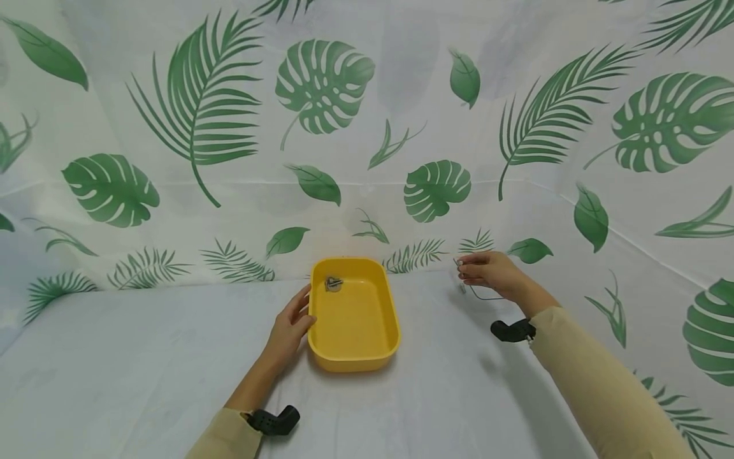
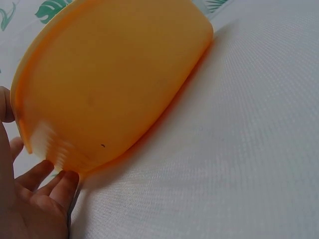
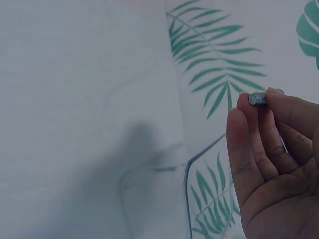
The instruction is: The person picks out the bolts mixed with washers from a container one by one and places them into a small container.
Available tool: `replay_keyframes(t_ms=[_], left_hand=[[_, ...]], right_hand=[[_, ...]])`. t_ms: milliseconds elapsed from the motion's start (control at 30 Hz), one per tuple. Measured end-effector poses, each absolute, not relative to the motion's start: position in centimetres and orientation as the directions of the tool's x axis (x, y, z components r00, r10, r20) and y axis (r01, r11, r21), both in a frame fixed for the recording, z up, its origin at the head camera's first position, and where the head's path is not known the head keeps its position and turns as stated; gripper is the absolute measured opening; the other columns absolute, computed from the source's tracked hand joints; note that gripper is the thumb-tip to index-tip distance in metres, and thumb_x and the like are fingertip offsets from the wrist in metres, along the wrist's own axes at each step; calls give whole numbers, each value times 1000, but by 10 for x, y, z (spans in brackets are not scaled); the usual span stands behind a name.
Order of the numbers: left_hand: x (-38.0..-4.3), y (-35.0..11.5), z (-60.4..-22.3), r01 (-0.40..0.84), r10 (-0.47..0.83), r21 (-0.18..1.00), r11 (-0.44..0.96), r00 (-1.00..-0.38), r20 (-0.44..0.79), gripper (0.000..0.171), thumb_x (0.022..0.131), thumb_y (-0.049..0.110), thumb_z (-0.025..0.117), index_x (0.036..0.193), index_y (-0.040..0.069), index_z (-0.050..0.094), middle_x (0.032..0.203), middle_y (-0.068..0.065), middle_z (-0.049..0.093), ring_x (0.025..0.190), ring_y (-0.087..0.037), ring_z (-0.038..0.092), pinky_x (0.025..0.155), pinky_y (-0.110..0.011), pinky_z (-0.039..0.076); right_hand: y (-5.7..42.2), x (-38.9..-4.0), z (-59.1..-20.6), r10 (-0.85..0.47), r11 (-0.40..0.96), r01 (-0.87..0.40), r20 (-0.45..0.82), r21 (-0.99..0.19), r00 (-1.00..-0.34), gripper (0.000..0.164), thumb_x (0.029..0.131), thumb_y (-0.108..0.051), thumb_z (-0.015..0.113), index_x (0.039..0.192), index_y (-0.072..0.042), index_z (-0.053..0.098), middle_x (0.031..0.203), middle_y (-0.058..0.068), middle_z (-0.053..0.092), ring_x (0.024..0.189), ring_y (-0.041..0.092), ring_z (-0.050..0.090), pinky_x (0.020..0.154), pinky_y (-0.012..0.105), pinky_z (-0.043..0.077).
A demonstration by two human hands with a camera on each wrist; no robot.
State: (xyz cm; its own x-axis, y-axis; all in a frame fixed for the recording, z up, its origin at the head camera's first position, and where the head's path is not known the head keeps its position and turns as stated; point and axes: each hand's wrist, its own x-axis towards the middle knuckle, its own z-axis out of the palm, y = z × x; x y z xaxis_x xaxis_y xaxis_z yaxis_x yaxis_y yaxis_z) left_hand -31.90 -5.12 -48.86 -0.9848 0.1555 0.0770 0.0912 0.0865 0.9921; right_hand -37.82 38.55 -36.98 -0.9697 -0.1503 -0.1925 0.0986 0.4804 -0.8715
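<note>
A yellow tray (image 1: 352,319) lies on the white cloth, with a small cluster of metal hardware (image 1: 333,284) in its far left corner. My left hand (image 1: 289,328) holds the tray's left side, thumb at the rim and fingers against the outer wall (image 2: 107,89). Off to the right of the tray, my right hand (image 1: 496,274) is raised over the cloth. Its thumb and fingertips pinch a small metal bolt (image 3: 257,99), threaded end showing; the rest of the bolt is hidden by the fingers.
Beside the right hand shows the thin dark edge (image 3: 188,184) of something see-through, with the leaf print visible through it. A white backdrop (image 1: 355,210) with green leaves rises behind the tray and along the right side. Each wrist wears a black camera mount (image 1: 512,331).
</note>
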Motion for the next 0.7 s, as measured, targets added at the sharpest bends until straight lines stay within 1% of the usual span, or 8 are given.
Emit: replay_keyframes(t_ms=[67, 167, 300, 400, 500, 633, 700], left_hand=[[-319, -51, -488, 96, 158, 992, 86, -984, 81, 66, 97, 9, 49, 159, 25, 32, 162, -14, 38, 149, -34, 40, 119, -50, 39], [-318, -51, -488, 96, 157, 992, 82, -984, 82, 66, 97, 9, 48, 159, 24, 31, 162, -15, 38, 149, -35, 40, 119, -50, 39], [-318, -50, -489, 84, 155, 994, 75, -985, 71, 66, 97, 9, 49, 159, 26, 32, 162, -13, 39, 149, -34, 40, 119, -50, 39], [-320, -50, -490, 75, 157, 995, 73, -986, 62, 67, 97, 10, 49, 159, 28, 32, 162, -12, 39, 149, -33, 40, 119, -50, 39], [-320, -51, -489, 81, 160, 994, 68, -985, 69, 67, 97, 9, 49, 159, 26, 32, 162, -14, 39, 149, -34, 40, 119, -50, 40], [-320, -51, -488, 88, 165, 995, 53, -983, 78, 66, 97, 8, 48, 160, 23, 31, 162, -16, 38, 149, -35, 41, 118, -51, 40], [-321, -51, -489, 83, 170, 995, 47, -983, 74, 66, 97, 8, 48, 160, 23, 31, 162, -16, 38, 149, -35, 40, 118, -51, 40]], right_hand=[[391, -380, -372, -140, 485, 109, -200, -868, -970, 55, 101, -19, 59, 145, 10, 44, 107, -6, 67, 100, 6, 69, 91, 22, 60], [396, -382, -377, -127, 491, 112, -198, -864, -972, 56, 102, -19, 59, 146, 11, 42, 115, 4, 68, 99, 4, 68, 94, 26, 59], [404, -383, -383, -91, 507, 124, -196, -853, -976, 56, 102, -19, 58, 146, 11, 43, 132, 18, 60, 100, 3, 66, 97, 29, 59], [409, -384, -385, -63, 524, 140, -202, -840, -977, 55, 102, -18, 58, 146, 10, 43, 136, 21, 57, 100, 4, 66, 95, 27, 60], [412, -385, -385, -58, 535, 150, -214, -832, -975, 56, 102, -18, 57, 146, 11, 42, 133, 18, 61, 103, 6, 67, 96, 28, 60], [417, -386, -384, -51, 544, 177, -243, -820, -969, 55, 102, -19, 57, 147, 10, 41, 118, 2, 67, 106, 10, 67, 96, 28, 60], [420, -386, -385, -36, 549, 199, -262, -812, -964, 54, 103, -19, 56, 147, 9, 42, 113, -1, 67, 106, 12, 67, 93, 26, 60]])
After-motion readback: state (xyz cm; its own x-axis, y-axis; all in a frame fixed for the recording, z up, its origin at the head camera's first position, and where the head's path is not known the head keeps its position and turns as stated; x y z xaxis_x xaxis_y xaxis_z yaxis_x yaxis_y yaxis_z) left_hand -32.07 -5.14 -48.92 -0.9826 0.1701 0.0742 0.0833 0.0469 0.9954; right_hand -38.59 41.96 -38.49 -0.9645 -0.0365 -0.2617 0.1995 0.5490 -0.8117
